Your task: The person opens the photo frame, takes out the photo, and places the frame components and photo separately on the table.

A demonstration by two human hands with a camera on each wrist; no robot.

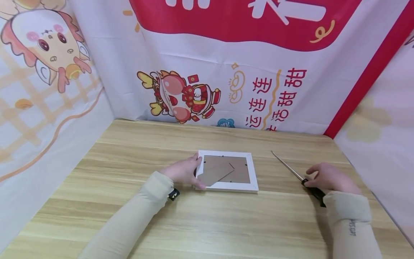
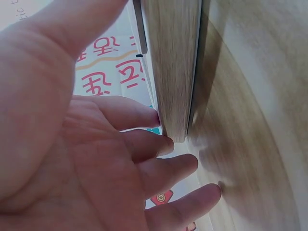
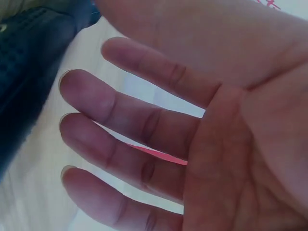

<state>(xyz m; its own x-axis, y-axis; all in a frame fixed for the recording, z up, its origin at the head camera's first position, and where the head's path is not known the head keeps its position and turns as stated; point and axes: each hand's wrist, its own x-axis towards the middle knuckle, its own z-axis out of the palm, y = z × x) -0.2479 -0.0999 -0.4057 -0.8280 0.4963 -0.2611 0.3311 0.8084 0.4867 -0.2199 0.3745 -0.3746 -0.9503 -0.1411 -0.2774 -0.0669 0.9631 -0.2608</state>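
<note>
A white picture frame (image 1: 254, 176) lies on the wooden table, its brown backing board (image 1: 239, 167) facing up with small black tabs round it. My left hand (image 1: 185, 171) holds the frame's left side, thumb by the near corner and fingers by the far one. In the left wrist view, fingertips (image 2: 153, 117) touch the frame's side (image 2: 175, 72). A screwdriver (image 1: 289, 168) with a black handle lies to the right, its shaft pointing away and left. Over that handle is my right hand (image 1: 333, 178). Its fingers are loosely bent, apart from the handle (image 3: 29, 72) in the right wrist view.
The wooden table (image 1: 200, 223) meets a printed cloth backdrop (image 1: 207, 54) at the back. Cloth panels also stand along the left (image 1: 58, 118) and right (image 1: 385, 151) sides. A small black device (image 1: 174, 194) sits at the left wrist.
</note>
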